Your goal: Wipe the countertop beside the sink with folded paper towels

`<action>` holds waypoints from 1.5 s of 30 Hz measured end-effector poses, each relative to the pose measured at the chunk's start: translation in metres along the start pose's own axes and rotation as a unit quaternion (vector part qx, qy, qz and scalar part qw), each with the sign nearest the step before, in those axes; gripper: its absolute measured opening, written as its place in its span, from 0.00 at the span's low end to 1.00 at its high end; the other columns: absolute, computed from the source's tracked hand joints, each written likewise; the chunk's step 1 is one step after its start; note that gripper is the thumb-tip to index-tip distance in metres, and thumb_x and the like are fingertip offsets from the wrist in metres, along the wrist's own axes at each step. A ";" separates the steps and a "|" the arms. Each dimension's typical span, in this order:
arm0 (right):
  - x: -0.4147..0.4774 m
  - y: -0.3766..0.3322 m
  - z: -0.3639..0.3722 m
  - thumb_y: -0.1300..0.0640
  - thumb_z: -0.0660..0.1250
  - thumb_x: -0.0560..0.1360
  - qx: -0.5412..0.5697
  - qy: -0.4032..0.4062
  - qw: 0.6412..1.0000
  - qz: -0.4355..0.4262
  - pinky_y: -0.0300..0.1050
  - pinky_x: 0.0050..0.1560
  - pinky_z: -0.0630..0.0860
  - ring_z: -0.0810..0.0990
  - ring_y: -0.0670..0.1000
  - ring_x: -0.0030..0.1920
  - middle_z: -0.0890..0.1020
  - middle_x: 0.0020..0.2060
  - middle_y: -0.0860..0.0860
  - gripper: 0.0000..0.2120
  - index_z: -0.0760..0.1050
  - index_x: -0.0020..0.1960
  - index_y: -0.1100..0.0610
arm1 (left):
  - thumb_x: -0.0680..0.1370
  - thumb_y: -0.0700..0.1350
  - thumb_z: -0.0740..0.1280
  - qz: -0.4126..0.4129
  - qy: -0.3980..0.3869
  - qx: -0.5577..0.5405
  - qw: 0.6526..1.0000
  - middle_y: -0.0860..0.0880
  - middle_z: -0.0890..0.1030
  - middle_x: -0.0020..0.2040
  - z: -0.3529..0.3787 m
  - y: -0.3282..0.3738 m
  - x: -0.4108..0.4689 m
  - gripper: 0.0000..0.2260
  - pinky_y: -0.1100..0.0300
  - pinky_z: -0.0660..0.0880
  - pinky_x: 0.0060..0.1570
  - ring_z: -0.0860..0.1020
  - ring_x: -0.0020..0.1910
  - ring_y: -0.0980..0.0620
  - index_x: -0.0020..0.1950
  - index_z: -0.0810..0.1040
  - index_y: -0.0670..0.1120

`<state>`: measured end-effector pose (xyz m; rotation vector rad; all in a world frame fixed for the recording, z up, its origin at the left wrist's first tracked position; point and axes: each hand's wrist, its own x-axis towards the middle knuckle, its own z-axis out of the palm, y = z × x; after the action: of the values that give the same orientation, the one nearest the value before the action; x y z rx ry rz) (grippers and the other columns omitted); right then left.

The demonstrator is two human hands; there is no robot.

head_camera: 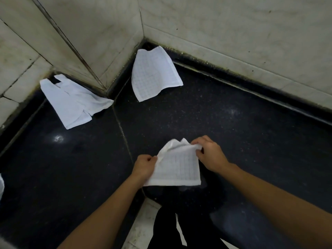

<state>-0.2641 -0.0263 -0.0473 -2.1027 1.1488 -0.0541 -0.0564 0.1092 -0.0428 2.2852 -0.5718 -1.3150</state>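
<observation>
A white grid-patterned paper towel [177,168] hangs between both hands just above the dark speckled countertop [233,132], near its front edge. My left hand [144,167] pinches the towel's left edge. My right hand [210,155] pinches its upper right corner, where the top edge is bunched and partly folded over. A second towel [152,74] leans against the back wall corner, folded. A third towel [71,101], more crumpled, lies at the left by the protruding wall corner.
Pale tiled walls [233,33] enclose the counter on the back and left, with a jutting corner [106,90]. A seam [124,133] runs across the counter. The counter's front edge notches inward near my body, where dark clothing [179,230] shows.
</observation>
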 end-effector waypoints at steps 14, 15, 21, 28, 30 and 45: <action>0.022 -0.012 0.006 0.56 0.65 0.75 0.056 0.149 0.974 0.160 0.51 0.45 0.79 0.80 0.52 0.44 0.81 0.45 0.48 0.15 0.72 0.61 0.47 | 0.79 0.48 0.61 0.237 0.126 0.342 0.901 0.48 0.68 0.58 0.006 0.016 0.031 0.15 0.56 0.75 0.46 0.70 0.53 0.51 0.65 0.71 0.48; 0.025 -0.010 0.003 0.58 0.64 0.76 0.032 0.160 0.976 0.143 0.51 0.46 0.79 0.80 0.52 0.45 0.81 0.47 0.49 0.15 0.72 0.62 0.48 | 0.80 0.47 0.60 0.235 0.120 0.347 0.900 0.47 0.68 0.58 0.006 0.015 0.033 0.14 0.56 0.76 0.45 0.70 0.52 0.51 0.65 0.71 0.48; 0.020 0.002 -0.005 0.57 0.67 0.75 -0.126 0.140 0.981 0.047 0.49 0.41 0.77 0.75 0.53 0.54 0.75 0.56 0.52 0.18 0.73 0.64 0.53 | 0.80 0.49 0.60 0.203 0.115 0.346 0.909 0.45 0.68 0.60 0.005 0.012 0.024 0.21 0.53 0.77 0.47 0.73 0.52 0.49 0.72 0.63 0.45; -0.070 -0.010 0.024 0.53 0.74 0.61 -0.281 -0.167 0.935 -0.135 0.43 0.29 0.68 0.78 0.51 0.44 0.78 0.43 0.50 0.17 0.77 0.48 0.54 | 0.71 0.40 0.71 0.393 0.061 0.320 0.860 0.50 0.76 0.40 0.021 -0.033 -0.018 0.03 0.56 0.76 0.31 0.76 0.37 0.51 0.43 0.78 0.45; -0.078 -0.003 0.033 0.56 0.77 0.49 -0.317 -0.152 0.927 -0.129 0.39 0.21 0.59 0.77 0.49 0.31 0.76 0.31 0.48 0.18 0.76 0.37 0.54 | 0.72 0.45 0.70 0.401 0.032 0.320 0.858 0.50 0.76 0.41 0.028 -0.045 -0.024 0.04 0.54 0.77 0.34 0.75 0.39 0.51 0.44 0.78 0.46; -0.094 0.024 -0.001 0.55 0.62 0.74 -0.196 -0.213 0.956 -0.038 0.46 0.47 0.75 0.78 0.49 0.50 0.80 0.49 0.46 0.07 0.77 0.50 0.50 | 0.72 0.38 0.66 0.370 -0.085 0.344 0.859 0.50 0.80 0.43 0.006 -0.059 -0.047 0.07 0.59 0.74 0.41 0.78 0.42 0.52 0.45 0.81 0.46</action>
<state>-0.3386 0.0351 -0.0336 -2.3413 0.8627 0.6090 -0.0759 0.1825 -0.0460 2.0197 -2.0120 -0.9830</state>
